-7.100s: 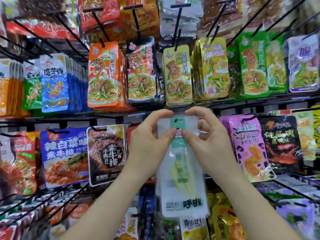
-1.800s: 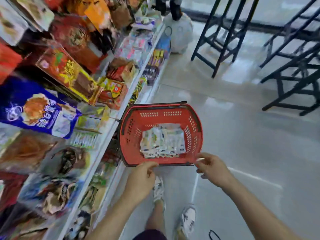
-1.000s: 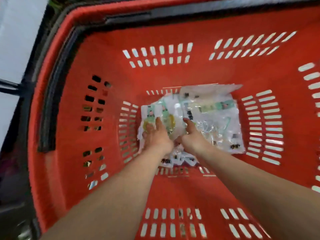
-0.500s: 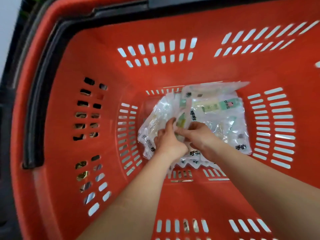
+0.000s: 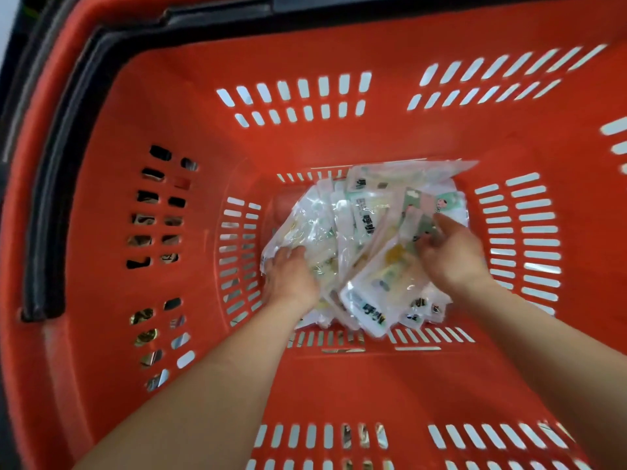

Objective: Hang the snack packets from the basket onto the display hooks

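Note:
A red plastic basket fills the whole view from above. On its floor lies a loose pile of several clear and white snack packets with green and yellow print. My left hand is on the left side of the pile, its fingers curled down into the packets and partly hidden. My right hand is on the right side, where thumb and curled fingers pinch a packet with a green and pink top. Between the hands the packets lie fanned out. No display hooks are in view.
The basket's black handle lies folded along the left rim. Slotted red walls rise on all sides of the pile. A dark strip of surroundings shows at the far left edge.
My hands have spread apart across the pile, the left going left and the right going right and up. The packets have fanned out between them. Earlier I was at the hooks, then bent to the basket.

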The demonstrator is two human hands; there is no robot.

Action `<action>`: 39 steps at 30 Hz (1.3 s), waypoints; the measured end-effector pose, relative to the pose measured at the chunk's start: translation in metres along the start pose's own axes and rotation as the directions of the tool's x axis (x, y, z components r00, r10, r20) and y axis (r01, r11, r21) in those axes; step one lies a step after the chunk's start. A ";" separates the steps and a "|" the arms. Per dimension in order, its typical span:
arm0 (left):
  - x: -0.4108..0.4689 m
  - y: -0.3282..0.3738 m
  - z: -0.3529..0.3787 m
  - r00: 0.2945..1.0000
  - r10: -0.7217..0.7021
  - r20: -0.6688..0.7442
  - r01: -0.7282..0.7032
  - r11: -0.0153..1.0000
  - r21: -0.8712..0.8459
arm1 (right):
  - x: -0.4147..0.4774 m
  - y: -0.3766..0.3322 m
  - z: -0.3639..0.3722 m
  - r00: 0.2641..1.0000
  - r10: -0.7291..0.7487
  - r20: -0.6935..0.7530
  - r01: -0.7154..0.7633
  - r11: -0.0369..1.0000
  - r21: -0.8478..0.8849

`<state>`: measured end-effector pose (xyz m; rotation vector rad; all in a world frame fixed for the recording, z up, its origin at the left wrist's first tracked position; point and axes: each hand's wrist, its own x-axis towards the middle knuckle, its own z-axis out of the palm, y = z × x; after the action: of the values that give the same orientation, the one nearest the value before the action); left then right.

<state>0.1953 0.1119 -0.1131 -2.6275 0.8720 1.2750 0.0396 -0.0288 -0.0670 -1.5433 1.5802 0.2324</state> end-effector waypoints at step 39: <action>-0.481 0.126 -0.283 0.491 0.440 -0.752 -0.740 0.666 -0.093 | -0.405 -0.187 -0.299 0.937 -0.268 -0.224 0.323 0.422 0.847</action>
<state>0.0897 0.1346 0.4489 -3.3480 2.0245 0.4906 0.0009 0.0194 0.4666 -0.9246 1.0908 -0.7596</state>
